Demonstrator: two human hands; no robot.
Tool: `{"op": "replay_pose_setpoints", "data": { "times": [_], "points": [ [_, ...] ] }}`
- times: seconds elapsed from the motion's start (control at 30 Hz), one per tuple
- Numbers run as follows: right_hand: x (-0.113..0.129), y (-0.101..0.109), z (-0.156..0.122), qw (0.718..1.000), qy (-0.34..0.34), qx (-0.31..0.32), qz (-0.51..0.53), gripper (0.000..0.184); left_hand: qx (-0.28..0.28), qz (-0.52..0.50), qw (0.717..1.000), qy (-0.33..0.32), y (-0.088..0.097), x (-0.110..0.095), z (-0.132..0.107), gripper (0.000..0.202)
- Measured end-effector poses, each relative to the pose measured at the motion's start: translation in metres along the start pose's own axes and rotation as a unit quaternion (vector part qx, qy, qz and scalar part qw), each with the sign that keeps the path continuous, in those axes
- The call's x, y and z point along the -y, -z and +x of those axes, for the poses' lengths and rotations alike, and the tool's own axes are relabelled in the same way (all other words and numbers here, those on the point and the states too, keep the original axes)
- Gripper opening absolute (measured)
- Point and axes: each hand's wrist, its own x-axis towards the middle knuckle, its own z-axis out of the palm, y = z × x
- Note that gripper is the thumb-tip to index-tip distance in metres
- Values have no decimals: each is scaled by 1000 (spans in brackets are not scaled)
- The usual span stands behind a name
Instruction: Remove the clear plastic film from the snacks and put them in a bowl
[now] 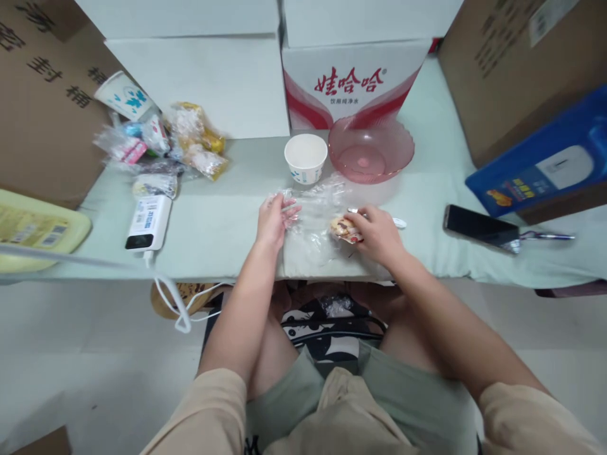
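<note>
A clear plastic bag (313,215) lies on the pale green table (222,221) in front of me. My left hand (274,220) pinches its left edge, fingers closed on the film. My right hand (377,232) grips a small wrapped snack (344,229) at the bag's right side. A white utensil tip (399,222) shows just past my right hand. Behind the bag stand a white paper cup (306,157) and a pink translucent bowl (371,150).
A pile of wrapped snacks (164,144) and a tipped paper cup (124,95) lie at the back left. A white power bank (148,222) with a cable sits at the left, a black phone (478,227) and blue box (545,161) at the right. Cardboard boxes (353,79) line the back.
</note>
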Motion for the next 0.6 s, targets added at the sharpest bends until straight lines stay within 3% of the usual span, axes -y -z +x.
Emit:
{"op": "replay_pose_setpoints", "data": {
  "times": [0.13,0.23,0.3,0.4,0.5,0.6],
  "points": [
    [-8,29,-6,995,-25,-29,96,38,22,39,999,-12,5,-5,-2,22],
    [-12,65,3,979,-94,-51,174,41,31,54,998,-20,9,-8,-5,25],
    [-13,91,23,974,-138,-58,169,43,36,50,998,-18,12,-10,-6,24],
    [-16,118,74,986,-151,-35,61,46,43,46,998,-14,15,-12,-7,23],
    [-23,121,131,982,-165,50,-77,51,56,53,997,-14,16,-13,-6,23],
    [-33,102,172,967,-168,126,-147,54,67,63,996,-11,18,-14,-6,23]
  ]
}}
